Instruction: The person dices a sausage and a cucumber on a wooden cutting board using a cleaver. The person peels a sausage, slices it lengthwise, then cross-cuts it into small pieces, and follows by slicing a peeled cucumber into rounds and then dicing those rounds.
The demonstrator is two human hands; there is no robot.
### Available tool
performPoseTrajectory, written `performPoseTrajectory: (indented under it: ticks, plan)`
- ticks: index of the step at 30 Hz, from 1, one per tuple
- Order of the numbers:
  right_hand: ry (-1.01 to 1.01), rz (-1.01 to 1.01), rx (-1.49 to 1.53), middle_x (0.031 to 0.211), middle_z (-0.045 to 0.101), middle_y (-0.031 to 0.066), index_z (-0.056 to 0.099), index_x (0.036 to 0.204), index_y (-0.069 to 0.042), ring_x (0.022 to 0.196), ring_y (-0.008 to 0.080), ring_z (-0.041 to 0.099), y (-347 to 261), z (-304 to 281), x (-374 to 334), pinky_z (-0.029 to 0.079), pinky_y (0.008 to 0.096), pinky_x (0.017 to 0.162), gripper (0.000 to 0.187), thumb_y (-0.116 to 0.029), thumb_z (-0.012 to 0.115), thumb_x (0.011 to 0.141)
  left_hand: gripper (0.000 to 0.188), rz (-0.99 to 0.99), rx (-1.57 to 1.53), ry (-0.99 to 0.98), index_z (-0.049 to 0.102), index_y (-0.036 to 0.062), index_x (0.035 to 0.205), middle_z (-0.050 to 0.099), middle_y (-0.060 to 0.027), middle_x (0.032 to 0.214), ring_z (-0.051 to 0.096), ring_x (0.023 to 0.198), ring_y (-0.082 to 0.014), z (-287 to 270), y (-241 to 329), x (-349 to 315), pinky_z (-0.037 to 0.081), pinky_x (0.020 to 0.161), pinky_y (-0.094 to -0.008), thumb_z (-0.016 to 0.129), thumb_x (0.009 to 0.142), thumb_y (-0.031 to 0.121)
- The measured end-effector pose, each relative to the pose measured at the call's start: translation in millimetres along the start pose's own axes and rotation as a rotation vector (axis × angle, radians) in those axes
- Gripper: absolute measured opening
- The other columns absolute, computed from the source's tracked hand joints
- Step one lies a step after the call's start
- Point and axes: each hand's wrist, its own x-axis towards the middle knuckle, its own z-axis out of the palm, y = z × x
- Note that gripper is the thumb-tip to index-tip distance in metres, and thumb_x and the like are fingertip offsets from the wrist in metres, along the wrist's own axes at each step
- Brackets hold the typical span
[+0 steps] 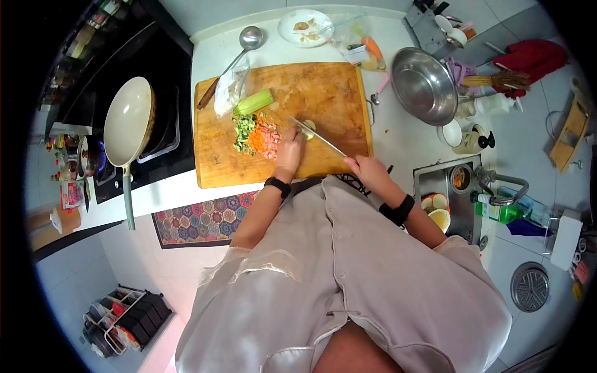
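Note:
My right hand (371, 174) is closed round the handle of a kitchen knife (326, 142), its blade slanting up and left over the wooden cutting board (339, 93). My left hand (290, 151) is close to the blade with its fingers curled down; what they press on is hidden. Right beside those fingertips, at the blade, is a small pale yellow-green piece of food (309, 127). To the left of my left hand lie diced pink pieces (269, 140), orange bits (255, 140) and chopped green vegetable (244, 132). A cut length of pale green vegetable (254, 102) rests above them.
A ladle (250, 38) and a plastic bag (231, 90) overlap the board's upper left. Behind stands a white plate with scraps (285, 28). A steel bowl (424, 87) is at the right, above the sink (429, 177). A frying pan (129, 121) sits on the stove at left.

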Motion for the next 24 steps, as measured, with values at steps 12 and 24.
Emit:
performPoseTrajectory:
  ticks: [12,24]
  plan:
    - [-0.036,0.021,0.02,0.065,0.059,0.0213,0.057,0.07,0.0,0.063,0.0394,0.058,-8.1,-10.6,-4.7,0.045,0.0459,0.057,0.052,-0.046,0.044,0.09,0.011,0.023,0.007,-0.017,0.062,-0.0008,0.081,0.058,-0.013,0.09,0.058,0.081,-0.0308,-3.7,-0.4,-5.5,0.048,0.068,-0.0369,0.064,0.074,0.007]
    - [-0.096,0.06,0.014,0.071,0.06,0.0219,0.06,0.073,0.001,0.07,0.0387,0.059,-17.8,-7.6,-3.7,0.046,0.0459,0.063,0.054,-0.046,0.041,0.091,0.01,0.062,-0.003,-0.041,0.062,0.0006,0.084,0.06,-0.011,0.093,0.058,0.083,-0.0294,-3.4,-7.4,-6.6,0.049,0.069,-0.0358,0.059,0.075,0.005]
